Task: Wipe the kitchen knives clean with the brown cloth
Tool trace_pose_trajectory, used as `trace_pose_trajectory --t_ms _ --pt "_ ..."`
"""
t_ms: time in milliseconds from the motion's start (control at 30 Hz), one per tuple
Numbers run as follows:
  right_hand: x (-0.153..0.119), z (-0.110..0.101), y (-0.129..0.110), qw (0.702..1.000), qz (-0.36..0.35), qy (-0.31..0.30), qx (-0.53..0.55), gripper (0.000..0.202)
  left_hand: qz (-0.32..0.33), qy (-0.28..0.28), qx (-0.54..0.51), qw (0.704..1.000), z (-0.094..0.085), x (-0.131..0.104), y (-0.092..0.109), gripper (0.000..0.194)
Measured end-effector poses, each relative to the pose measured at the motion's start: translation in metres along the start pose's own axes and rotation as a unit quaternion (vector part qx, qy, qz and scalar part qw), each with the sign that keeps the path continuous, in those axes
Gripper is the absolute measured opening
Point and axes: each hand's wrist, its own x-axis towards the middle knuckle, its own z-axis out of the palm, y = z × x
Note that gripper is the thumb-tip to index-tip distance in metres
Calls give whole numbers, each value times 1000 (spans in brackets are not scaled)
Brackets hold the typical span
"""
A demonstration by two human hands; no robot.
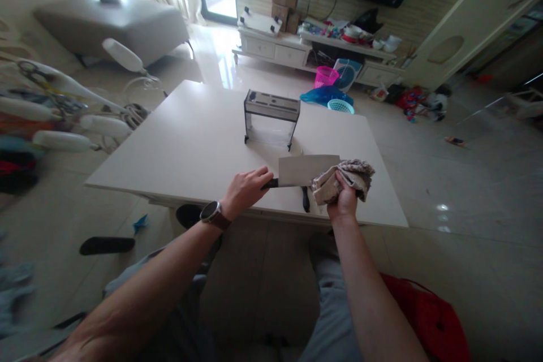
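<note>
My left hand (248,188) is closed around the black handle of a cleaver (303,169), whose broad blade points to the right above the table. In my right hand (345,198) is a bunched, patterned cloth (356,175), which covers the far end of the blade. Under the cleaver a black handle (306,199) of another tool shows on the table; the rest of that tool is mostly hidden. Behind the blade stands a knife block (272,104) with a dark slotted top and clear sides.
The white table (182,147) spreads before me. Beyond it on the floor are a teal basket (340,106), a blue bag (322,95) and a pink basket (326,76). A red bag (428,317) lies at my right, and exercise equipment (85,96) stands at the left.
</note>
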Motion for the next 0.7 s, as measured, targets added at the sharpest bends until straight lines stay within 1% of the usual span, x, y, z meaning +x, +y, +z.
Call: trace_pose_trajectory --t_ms 67,133,200,267,300,333,400,467,500,533,567,600,667,700 --pt "6 -5 -8 998 -9 61 26 36 0 4 -8 1000 1 -3 -3 15" --pt "12 -9 -19 993 -23 107 42 34 -23 13 -35 999 3 -4 -8 12" --pt "15 -13 -28 993 -25 107 48 34 -66 41 -93 993 5 -2 -13 7" --pt "14 -14 -33 996 -20 72 52 36 -119 85 -187 971 7 4 -14 13" --pt "12 -13 -33 997 -15 49 53 36 -150 103 -248 951 7 7 -13 19" --pt "9 -11 -32 998 -8 25 54 35 -182 112 -316 925 7 11 -10 25" --pt "2 -5 -27 998 12 -16 52 35 -235 107 -454 853 4 18 -2 33" --pt "-4 2 -20 997 31 -45 48 36 -257 100 -571 773 1 23 9 37" --pt "-7 5 -17 997 38 -56 44 38 -257 100 -614 739 -1 24 14 40" --pt "-10 8 -13 996 45 -66 39 38 -254 100 -647 712 -2 26 19 43" --pt "-12 10 -9 995 51 -77 32 38 -250 97 -671 692 -2 26 23 45" --pt "-15 12 -6 994 57 -86 24 38 -245 87 -686 679 -2 27 26 46" --pt "-19 16 0 992 69 -105 8 37 -234 56 -701 672 -1 27 30 48" --pt "-21 17 2 991 74 -112 2 39 -225 38 -700 676 1 26 31 48"
